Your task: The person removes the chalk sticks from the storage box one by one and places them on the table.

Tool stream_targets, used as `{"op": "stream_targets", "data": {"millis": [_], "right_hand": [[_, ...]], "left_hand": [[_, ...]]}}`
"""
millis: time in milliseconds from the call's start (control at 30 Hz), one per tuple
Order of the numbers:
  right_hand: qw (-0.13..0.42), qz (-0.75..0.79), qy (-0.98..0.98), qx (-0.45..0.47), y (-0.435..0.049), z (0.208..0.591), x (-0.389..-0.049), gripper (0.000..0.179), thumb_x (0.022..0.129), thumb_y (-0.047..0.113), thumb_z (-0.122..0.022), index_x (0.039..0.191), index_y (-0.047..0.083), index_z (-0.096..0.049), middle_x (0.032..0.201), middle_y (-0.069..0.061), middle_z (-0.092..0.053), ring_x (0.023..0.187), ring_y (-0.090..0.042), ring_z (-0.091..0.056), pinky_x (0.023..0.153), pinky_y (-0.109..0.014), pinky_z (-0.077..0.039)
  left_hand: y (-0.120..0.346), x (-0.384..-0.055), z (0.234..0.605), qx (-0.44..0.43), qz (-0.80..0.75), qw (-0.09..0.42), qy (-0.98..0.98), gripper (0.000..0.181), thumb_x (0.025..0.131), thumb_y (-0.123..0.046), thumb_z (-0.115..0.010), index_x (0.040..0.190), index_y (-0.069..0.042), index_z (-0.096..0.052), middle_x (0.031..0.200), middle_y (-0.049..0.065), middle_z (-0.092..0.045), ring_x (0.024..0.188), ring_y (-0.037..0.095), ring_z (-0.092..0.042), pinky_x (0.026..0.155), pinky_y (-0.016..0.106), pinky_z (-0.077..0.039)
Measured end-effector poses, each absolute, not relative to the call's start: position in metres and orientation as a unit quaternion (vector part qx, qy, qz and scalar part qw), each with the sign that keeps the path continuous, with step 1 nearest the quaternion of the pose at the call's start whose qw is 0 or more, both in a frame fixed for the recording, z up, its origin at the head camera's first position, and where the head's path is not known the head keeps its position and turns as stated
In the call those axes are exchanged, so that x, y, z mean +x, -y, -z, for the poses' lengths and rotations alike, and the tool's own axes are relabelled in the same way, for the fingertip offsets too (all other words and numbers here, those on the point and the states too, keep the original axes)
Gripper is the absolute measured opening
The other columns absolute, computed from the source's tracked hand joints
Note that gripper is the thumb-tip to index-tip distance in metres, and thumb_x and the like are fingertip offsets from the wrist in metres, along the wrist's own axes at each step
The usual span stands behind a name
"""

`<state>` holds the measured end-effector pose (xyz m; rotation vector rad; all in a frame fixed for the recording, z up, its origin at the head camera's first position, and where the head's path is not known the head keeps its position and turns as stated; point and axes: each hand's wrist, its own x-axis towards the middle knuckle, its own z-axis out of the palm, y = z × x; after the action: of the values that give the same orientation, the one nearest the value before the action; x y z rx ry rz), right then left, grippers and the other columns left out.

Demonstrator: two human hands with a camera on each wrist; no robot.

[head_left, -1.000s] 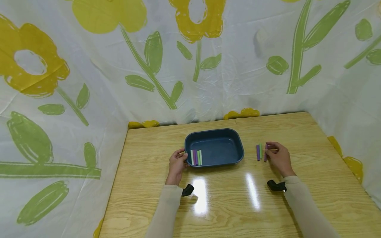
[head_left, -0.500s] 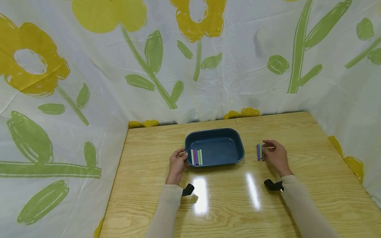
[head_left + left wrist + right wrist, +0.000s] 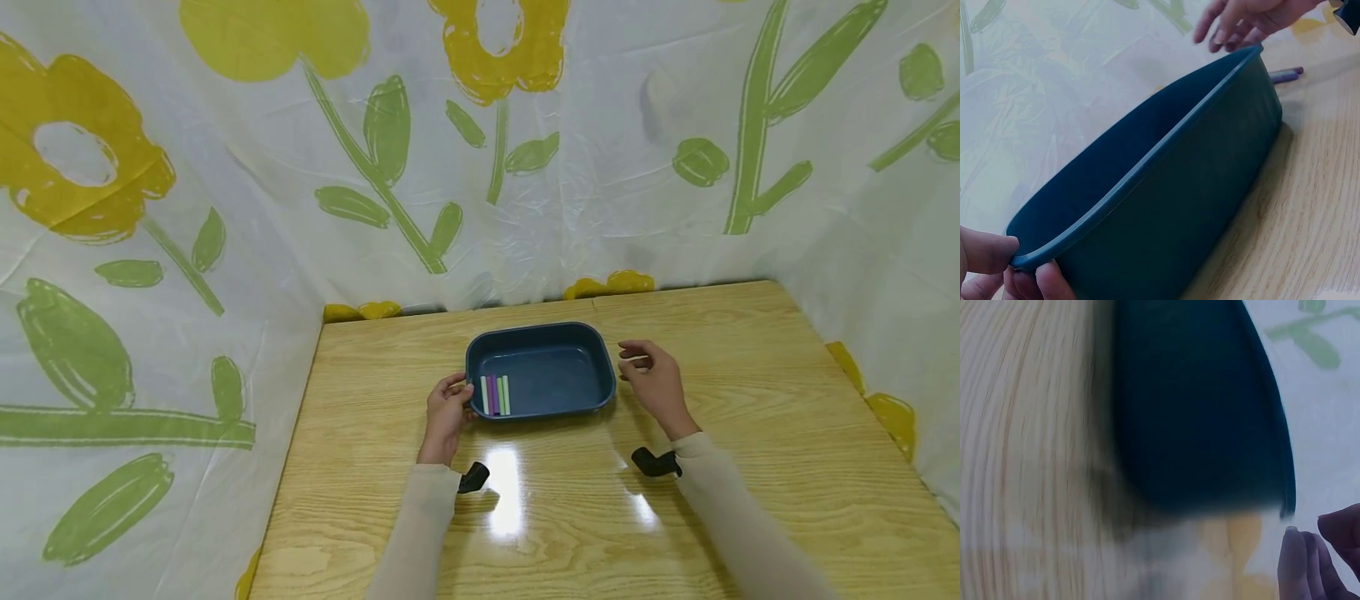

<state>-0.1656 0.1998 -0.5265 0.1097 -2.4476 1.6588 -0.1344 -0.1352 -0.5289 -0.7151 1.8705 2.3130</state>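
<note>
Cloth hangs on the left, along the far side and on the right: white, yellow flowers, green stems and leaves. Left sleeve, beige, comes in from the near edge. Left hand grips the tray's left end close to its near corner, thumb over the rim, other fingers bent against the outside wall. Black clip at the left wrist.

Tray: dark blue, rounded corners, flat on the wood table, far half, about the middle left to right. Five sticks inside, near left corner, side by side, lengthwise near to far. Colors left to right: pale, light purple, darker purple, green, pale green. Bright glare on the table, on the near side of the tray.

Right hand is just beside the tray's right end. Fingers loosely bent, thumb a little apart from the fingertips, nothing seen held; contact with the rim can't be told. Black clip at that wrist too. Purple sticks on the table past the tray's right end, seen in the left wrist view; exact count unclear. Right sleeve, beige, reaches in from the near right. Tray blurred in the right wrist view.
</note>
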Motion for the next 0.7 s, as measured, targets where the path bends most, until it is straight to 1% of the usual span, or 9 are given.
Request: {"op": "stream_targets", "data": {"millis": [67,200,300,400,600,700], "right_hand": [[0.094,-0.547,0.831,0.038,-0.191,0.523,-0.166,0.029,0.1,-0.006,-0.063,0.128,-0.009,-0.067,0.117,-0.029,-0.068,0.091,-0.011,-0.066,0.074,-0.014,-0.055],[0.109,-0.526,0.842,0.043,-0.178,0.517,-0.164,0.028,0.098,-0.007,-0.066,0.126,-0.007,-0.069,0.114,-0.026,-0.071,0.095,-0.033,-0.07,0.077,-0.008,-0.048],[0.111,-0.522,0.844,0.053,-0.172,0.515,-0.163,0.028,0.099,-0.008,-0.065,0.127,-0.007,-0.068,0.115,-0.026,-0.071,0.099,-0.042,-0.069,0.078,-0.006,-0.046],[0.102,-0.53,0.84,0.061,-0.167,0.514,-0.165,0.029,0.099,-0.008,-0.065,0.128,-0.008,-0.067,0.115,-0.027,-0.071,0.1,-0.042,-0.069,0.077,-0.008,-0.047],[0.087,-0.539,0.835,0.069,-0.151,0.517,-0.169,0.029,0.097,-0.007,-0.068,0.127,-0.005,-0.069,0.113,-0.025,-0.072,0.096,-0.036,-0.069,0.074,-0.015,-0.05],[0.077,-0.545,0.831,0.083,-0.14,0.52,-0.17,0.029,0.098,-0.007,-0.068,0.127,-0.006,-0.068,0.113,-0.025,-0.071,0.096,-0.037,-0.069,0.074,-0.019,-0.053]], "left_hand": [[0.135,-0.134,0.529,-0.234,-0.755,0.041,-0.611,0.034,0.106,-0.003,-0.06,0.139,0.001,-0.056,0.102,0.004,-0.058,0.078,0.014,-0.057,0.065,0.026,-0.05],[0.135,-0.135,0.528,-0.234,-0.755,0.041,-0.612,0.033,0.106,-0.003,-0.061,0.139,0.001,-0.057,0.103,0.005,-0.058,0.078,0.014,-0.057,0.065,0.027,-0.05],[0.135,-0.135,0.529,-0.233,-0.756,0.041,-0.611,0.033,0.106,-0.003,-0.061,0.138,0.001,-0.057,0.102,0.005,-0.058,0.078,0.014,-0.057,0.065,0.027,-0.05],[0.135,-0.136,0.529,-0.234,-0.756,0.042,-0.61,0.032,0.106,-0.003,-0.06,0.138,0.001,-0.057,0.102,0.005,-0.057,0.078,0.014,-0.057,0.065,0.027,-0.05],[0.135,-0.136,0.53,-0.232,-0.756,0.04,-0.611,0.034,0.106,-0.003,-0.061,0.14,0.001,-0.056,0.102,0.005,-0.057,0.077,0.014,-0.057,0.064,0.026,-0.05],[0.134,-0.136,0.532,-0.229,-0.757,0.036,-0.611,0.034,0.106,-0.003,-0.061,0.139,0.002,-0.056,0.1,0.003,-0.057,0.076,0.013,-0.057,0.063,0.026,-0.05]]}}
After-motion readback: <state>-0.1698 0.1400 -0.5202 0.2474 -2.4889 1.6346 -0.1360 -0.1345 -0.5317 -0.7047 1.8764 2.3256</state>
